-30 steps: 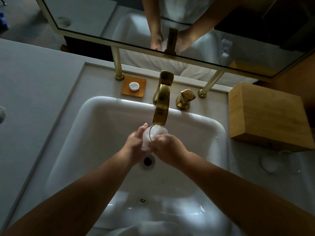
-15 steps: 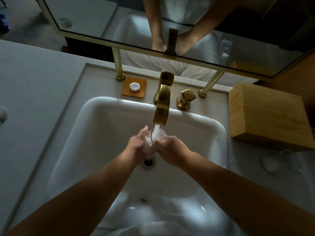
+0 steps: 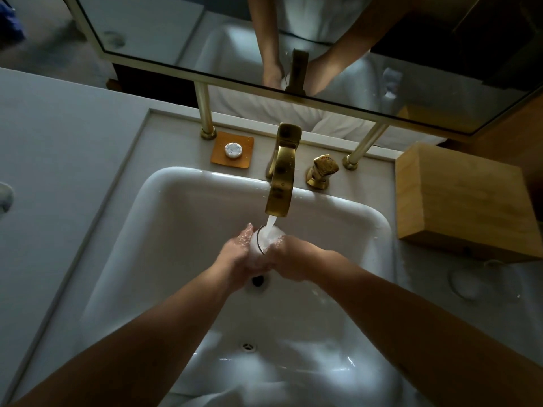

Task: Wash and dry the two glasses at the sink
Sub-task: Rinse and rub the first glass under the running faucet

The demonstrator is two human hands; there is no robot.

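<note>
A clear glass [image 3: 266, 240] is held over the drain of the white sink [image 3: 176, 218], its mouth up under the gold faucet [image 3: 281, 174]. Water streams from the spout into it and it looks full of white foam. My left hand [image 3: 238, 255] wraps its left side and my right hand [image 3: 289, 255] wraps its right side; both are wet. A second clear glass [image 3: 477, 282] stands on the counter right of the sink, faint in the dim light.
A gold tap handle [image 3: 321, 170] sits right of the faucet. An orange dish with a small white round item [image 3: 233, 149] lies behind the sink. A wooden box [image 3: 461, 201] stands at the right. A mirror [image 3: 293, 39] hangs above on gold posts.
Water has started running from the faucet into the glass. Both hands shifted slightly down and toward me with the glass.
</note>
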